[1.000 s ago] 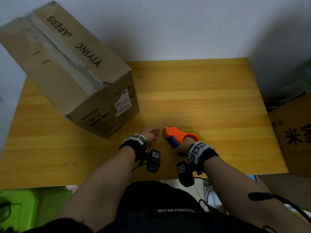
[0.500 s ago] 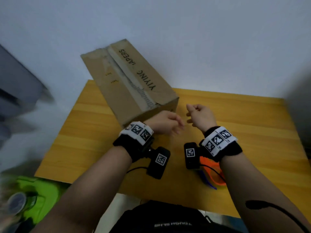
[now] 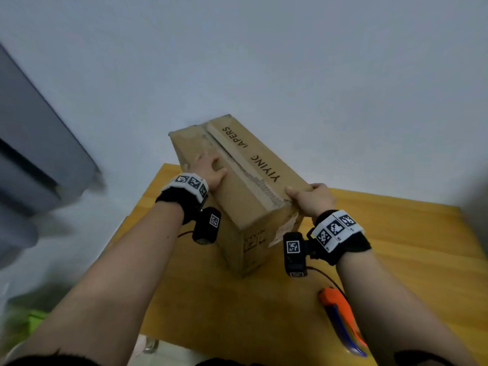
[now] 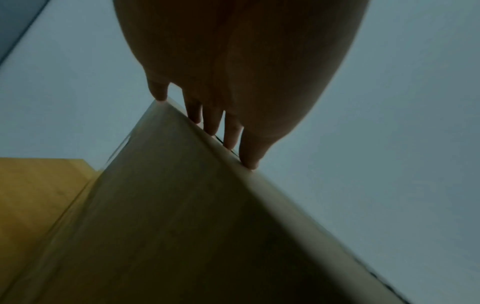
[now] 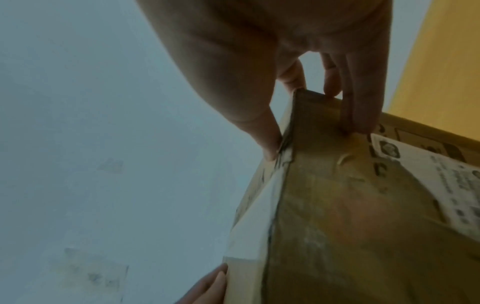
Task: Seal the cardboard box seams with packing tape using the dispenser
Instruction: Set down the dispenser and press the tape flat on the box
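Note:
A brown cardboard box (image 3: 245, 186) printed "YIYING" stands on the wooden table (image 3: 409, 249), its top centre seam rough and torn. My left hand (image 3: 211, 167) lies flat on the left top flap, and its straight fingertips (image 4: 231, 142) reach over the box (image 4: 182, 226) edge. My right hand (image 3: 311, 196) grips the box's near right top corner. Its thumb (image 5: 267, 148) sits on top and its fingers (image 5: 361, 123) press the end face of the box (image 5: 337, 205). The orange and blue tape dispenser (image 3: 340, 313) lies on the table, half hidden by my right forearm.
A white shipping label (image 5: 441, 185) is stuck on the box's end face. The table's left edge (image 3: 137, 207) runs close beside the box. A grey blurred object (image 3: 39, 159) stands at the left, something green (image 3: 34, 318) lies below it, and a pale wall rises behind.
My right hand let go of the dispenser, which now lies on the table. Both hands rose and moved forward onto the box. My view lifted upward.

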